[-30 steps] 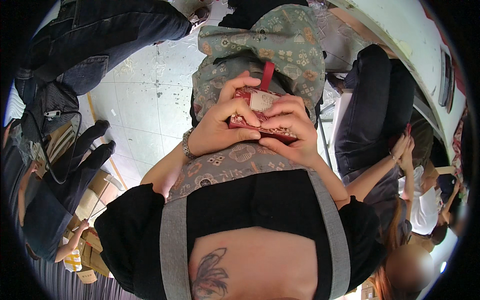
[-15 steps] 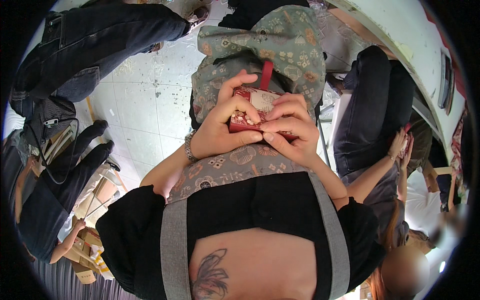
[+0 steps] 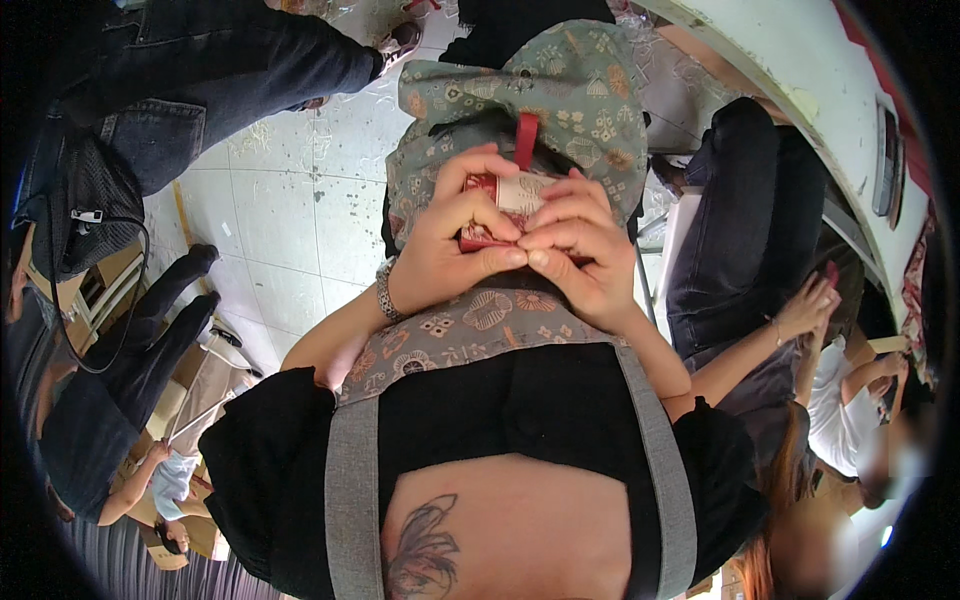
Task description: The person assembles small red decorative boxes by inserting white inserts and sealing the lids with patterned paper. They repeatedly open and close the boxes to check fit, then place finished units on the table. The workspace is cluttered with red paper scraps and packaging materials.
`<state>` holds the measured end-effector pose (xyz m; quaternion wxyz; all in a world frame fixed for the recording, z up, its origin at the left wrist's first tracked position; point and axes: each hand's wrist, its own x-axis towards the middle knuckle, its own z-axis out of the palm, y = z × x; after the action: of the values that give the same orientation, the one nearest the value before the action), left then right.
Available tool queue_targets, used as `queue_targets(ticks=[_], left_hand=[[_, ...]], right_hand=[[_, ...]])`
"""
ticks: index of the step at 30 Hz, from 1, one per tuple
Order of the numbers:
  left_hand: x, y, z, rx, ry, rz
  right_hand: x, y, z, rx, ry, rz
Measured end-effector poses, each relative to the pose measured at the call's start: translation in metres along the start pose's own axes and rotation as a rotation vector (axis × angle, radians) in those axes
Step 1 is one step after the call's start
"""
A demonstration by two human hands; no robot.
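Observation:
A small red and cream patterned box point(image 3: 518, 193) rests at my lap, gripped from both sides. A red ribbon loop point(image 3: 526, 138) stands out from its far edge. My left hand point(image 3: 450, 232) wraps the box's left side, index finger bent over the top. My right hand point(image 3: 580, 240) curls over its right side with several fingers on the top face. Both thumbs meet at the near edge, their tips almost touching, and hide part of it. Under the box lies a grey-green floral apron point(image 3: 590, 75) over my lap.
A white table edge point(image 3: 800, 75) curves along the upper right, with a dark flat object point(image 3: 886, 160) on it. To the right sits a co-worker in dark trousers point(image 3: 735, 220), hands together. Another person in dark jeans point(image 3: 250, 50) is at upper left, above the tiled floor point(image 3: 275, 215).
My thumbs have shifted slightly away from me and closer together at the near edge. Less of the box's near side shows now. Both hands keep hold of it.

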<state>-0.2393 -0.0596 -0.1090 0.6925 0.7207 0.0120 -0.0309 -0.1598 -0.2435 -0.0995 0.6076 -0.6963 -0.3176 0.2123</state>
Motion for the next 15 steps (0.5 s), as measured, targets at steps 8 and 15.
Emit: queue_targets(ticks=[8,15], left_hand=[[0.067,0.063,-0.022,0.132,0.034,0.311],[0.075,0.072,0.006,-1.194,0.020,-0.287]], right_hand=[[0.029,0.012,-0.022,0.452,0.252,-0.172],[0.048,0.011,-0.028,0.235,0.350,-0.425]])
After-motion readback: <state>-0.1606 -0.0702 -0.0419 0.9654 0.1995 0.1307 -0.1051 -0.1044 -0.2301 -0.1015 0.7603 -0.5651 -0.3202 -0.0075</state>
